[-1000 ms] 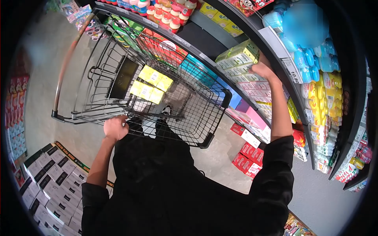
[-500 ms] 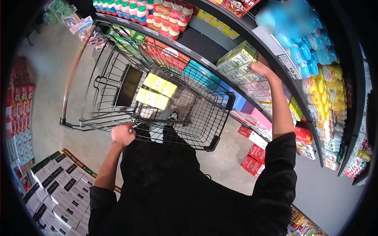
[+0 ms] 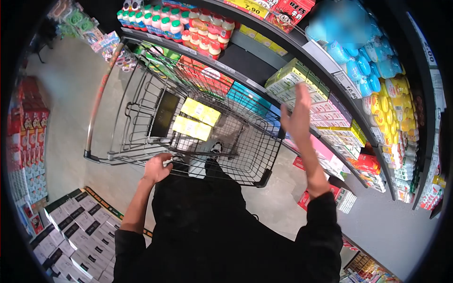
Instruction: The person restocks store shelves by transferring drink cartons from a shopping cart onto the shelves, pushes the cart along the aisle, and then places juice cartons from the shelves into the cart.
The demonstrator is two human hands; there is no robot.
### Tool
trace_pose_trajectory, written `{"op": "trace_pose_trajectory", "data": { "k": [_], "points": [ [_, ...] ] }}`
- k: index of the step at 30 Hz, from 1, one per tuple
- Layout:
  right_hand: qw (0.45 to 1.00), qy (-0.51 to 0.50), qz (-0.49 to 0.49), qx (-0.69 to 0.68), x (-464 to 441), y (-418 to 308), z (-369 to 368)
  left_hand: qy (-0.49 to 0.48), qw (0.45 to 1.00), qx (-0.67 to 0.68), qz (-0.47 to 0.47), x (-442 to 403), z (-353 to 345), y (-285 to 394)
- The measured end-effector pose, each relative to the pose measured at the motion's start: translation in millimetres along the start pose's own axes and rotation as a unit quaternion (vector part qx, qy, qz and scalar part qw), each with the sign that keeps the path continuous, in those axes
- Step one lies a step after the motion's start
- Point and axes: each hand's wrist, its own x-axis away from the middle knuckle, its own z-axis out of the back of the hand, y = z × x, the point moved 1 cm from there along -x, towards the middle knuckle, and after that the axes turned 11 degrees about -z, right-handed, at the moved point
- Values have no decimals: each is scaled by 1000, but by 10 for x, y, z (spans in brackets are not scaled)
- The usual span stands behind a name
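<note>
My left hand (image 3: 158, 168) is closed on the near side rim of the black wire shopping cart (image 3: 265, 178). Two yellow packs (image 3: 200, 111) lie side by side in the cart. Held up in front of the shelf, my right hand (image 3: 298, 115) has its fingers stretched out and holds nothing. Behind it stand stacked green-and-white cartons (image 3: 287, 78), with pink-and-white cartons (image 3: 330, 113) alongside. From this angle I cannot tell whether my fingertips touch any carton.
Shelves on the right carry blue packs (image 3: 361, 70), yellow bottle packs (image 3: 389, 108) and jars with red labels (image 3: 205, 42). Red boxes (image 3: 304, 200) sit low by the shelf. White boxes (image 3: 85, 226) are stacked behind me on the left, and red cartons (image 3: 30, 155) farther off.
My right hand has drawn back from the green cartons towards the cart, and its fingers have straightened. My left hand stays at the cart rim. The whole view has shifted slightly.
</note>
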Motion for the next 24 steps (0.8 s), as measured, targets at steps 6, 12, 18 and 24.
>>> {"op": "trace_pose_trajectory", "data": {
  "k": [6, 12, 18, 24],
  "points": [
    [946, -16, -324, -5, 2372, 137, -609, 378, 915, 55, -130, 169, 1094, -324],
    [697, 41, -654, -292, 3246, -355, -848, 464, 869, -159, -66, 257, 1861, -1010],
    [729, 123, -664, -107, 3598, 265, -1819, 338, 932, -131, 17, 119, 1751, -1648],
    [651, 118, -734, -151, 2976, -449, -1360, 203, 955, 204, 75, -87, 1963, -1892]
  ]
}}
